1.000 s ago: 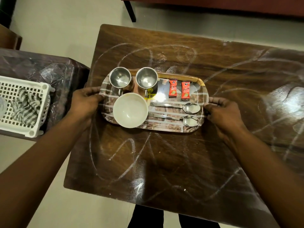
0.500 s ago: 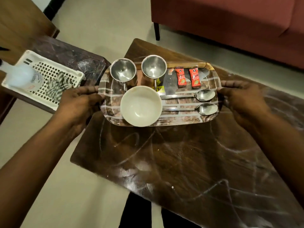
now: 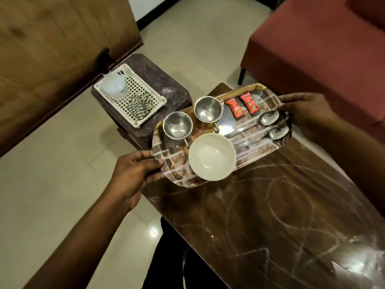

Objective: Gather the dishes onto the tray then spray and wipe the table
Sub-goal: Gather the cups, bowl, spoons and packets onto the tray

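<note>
Change: the tray (image 3: 159, 150) sat flat on the table (image 3: 270, 215) a second ago; now it appears lifted, swung toward the table's far left corner, with its left end overhanging the edge.
View: the camera has turned left, so more floor and the side stand now show.
Left hand (image 3: 133, 174): grips the tray's near left end, thumb on the rim, fingers curled beneath.
Right hand (image 3: 306, 113): fingers curl over the tray's far right end; motion blur hides the thumb.
Load: white bowl (image 3: 211, 156) at the near edge, two steel cups (image 3: 177, 125) behind it, two spoons (image 3: 267, 118) side by side on the right, two red sachets (image 3: 235, 108) at the back; all in the same order as before.
Surface: dark wood-grain tabletop, glossy, crossed with whitish smear rings and streaks.
Side stand (image 3: 162, 84): dark, left of the table, bearing a white basket (image 3: 137, 123) with a spray bottle (image 3: 113, 86) and a striped cloth (image 3: 139, 106).
Room: pale tiled floor (image 3: 52, 174), wooden panel (image 3: 52, 49) on the left, red sofa (image 3: 312, 49) beyond the table.
</note>
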Available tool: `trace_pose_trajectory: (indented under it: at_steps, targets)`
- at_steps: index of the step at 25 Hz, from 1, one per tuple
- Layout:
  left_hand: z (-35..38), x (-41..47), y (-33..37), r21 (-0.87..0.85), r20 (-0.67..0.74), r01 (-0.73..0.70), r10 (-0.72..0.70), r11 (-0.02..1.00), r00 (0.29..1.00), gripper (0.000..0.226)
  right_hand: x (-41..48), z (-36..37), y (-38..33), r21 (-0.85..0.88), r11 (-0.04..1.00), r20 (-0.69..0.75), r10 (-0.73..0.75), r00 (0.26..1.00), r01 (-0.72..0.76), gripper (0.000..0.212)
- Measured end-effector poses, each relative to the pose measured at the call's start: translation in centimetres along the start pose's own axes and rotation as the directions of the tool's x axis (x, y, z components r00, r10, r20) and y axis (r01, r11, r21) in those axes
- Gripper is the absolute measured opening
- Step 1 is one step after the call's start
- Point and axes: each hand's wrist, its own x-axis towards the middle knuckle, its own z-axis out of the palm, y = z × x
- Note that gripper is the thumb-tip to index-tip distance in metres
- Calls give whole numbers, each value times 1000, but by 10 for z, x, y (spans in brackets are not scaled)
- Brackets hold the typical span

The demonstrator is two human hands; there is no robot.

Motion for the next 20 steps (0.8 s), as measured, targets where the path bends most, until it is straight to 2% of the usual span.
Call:
trace_pose_trajectory:
  at_steps: [9,15,20]
  targets:
    - [-11,54,-73,-194,-109,125,-148,973,983,22,105,102,17,-171,985,148,33,988,-7,21]
    - [-16,117,-113,-150,-126,222,-242,963,962,27,151,152,47,-225,974,206,41,978,6,28]
    - [-17,155,-128,-120,-122,255,-269,959,955,31,176,168,69,-248,968,184,89,979,-41,19]
